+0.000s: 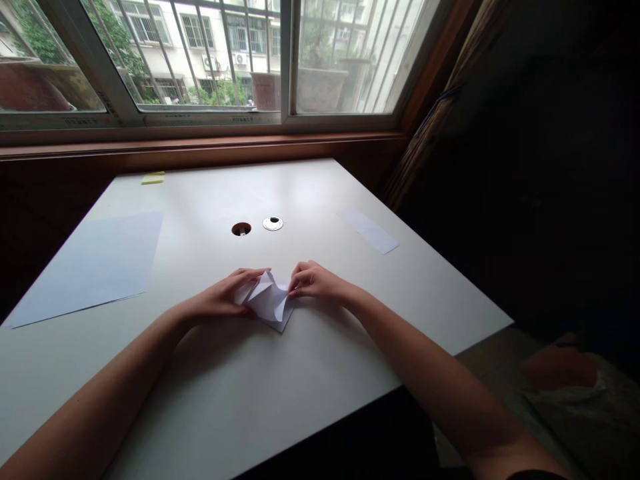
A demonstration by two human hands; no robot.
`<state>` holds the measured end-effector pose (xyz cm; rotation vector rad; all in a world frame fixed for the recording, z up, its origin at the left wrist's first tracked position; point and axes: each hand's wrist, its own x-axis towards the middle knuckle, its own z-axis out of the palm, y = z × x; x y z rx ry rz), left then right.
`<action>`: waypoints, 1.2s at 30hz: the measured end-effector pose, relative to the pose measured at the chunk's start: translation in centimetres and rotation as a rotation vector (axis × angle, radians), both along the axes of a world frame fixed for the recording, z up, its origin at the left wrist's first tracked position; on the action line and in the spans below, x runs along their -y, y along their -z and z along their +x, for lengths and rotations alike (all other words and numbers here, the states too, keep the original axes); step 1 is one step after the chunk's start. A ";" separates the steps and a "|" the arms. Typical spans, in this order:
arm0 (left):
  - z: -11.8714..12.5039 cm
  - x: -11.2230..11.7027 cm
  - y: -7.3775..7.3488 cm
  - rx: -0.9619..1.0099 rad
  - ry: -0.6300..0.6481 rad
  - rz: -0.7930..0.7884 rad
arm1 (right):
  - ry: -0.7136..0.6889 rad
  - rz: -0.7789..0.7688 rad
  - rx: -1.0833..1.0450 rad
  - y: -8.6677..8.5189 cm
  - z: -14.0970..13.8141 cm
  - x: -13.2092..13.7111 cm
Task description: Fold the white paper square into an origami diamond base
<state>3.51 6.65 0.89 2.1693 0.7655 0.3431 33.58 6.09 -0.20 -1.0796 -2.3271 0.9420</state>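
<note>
A small folded piece of white paper (270,303) lies on the white table (310,373) near its middle. My left hand (227,295) curls over the paper's left side, fingers pinching a raised flap. My right hand (313,281) pinches the paper's right edge with its fingertips. Both hands rest low on the table, with the folded paper between them.
A stack of white sheets (93,263) lies at the left. A narrow paper strip (369,231) lies at the right. A yellow sticky pad (153,178) sits at the far left corner. A cable hole (241,229) and its round cap (273,223) are beyond the hands. A window runs behind.
</note>
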 end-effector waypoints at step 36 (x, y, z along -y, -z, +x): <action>2.1 -0.4 2.8 0.346 -0.283 0.773 | 0.212 0.181 0.169 0.2 -3.1 2.1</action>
